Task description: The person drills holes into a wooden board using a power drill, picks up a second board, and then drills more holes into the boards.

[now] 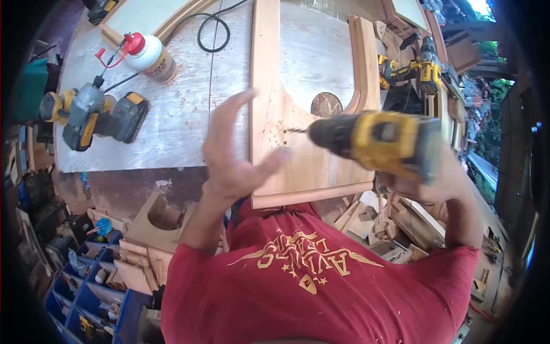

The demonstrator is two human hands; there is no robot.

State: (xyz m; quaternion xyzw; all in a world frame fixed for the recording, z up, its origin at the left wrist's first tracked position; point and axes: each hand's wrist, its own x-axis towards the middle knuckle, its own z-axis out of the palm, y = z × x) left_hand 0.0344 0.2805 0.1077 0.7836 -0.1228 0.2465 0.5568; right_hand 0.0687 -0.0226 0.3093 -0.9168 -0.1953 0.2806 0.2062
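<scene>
A yellow and black power drill lies level in my right hand, which is closed round its grip. Its bit points left, over a wooden frame near several small drilled holes and wood shavings. Whether the bit touches the wood cannot be made out. My left hand is open at the frame's left edge, fingers spread, its thumb over the wood by the holes. The frame's rounded near edge lies close to my body. The drill is blurred.
A white glue bottle with a red cap and another power tool stand on the worktable at left. More drills lie at the upper right. Blue bins are at the lower left, wood offcuts below right.
</scene>
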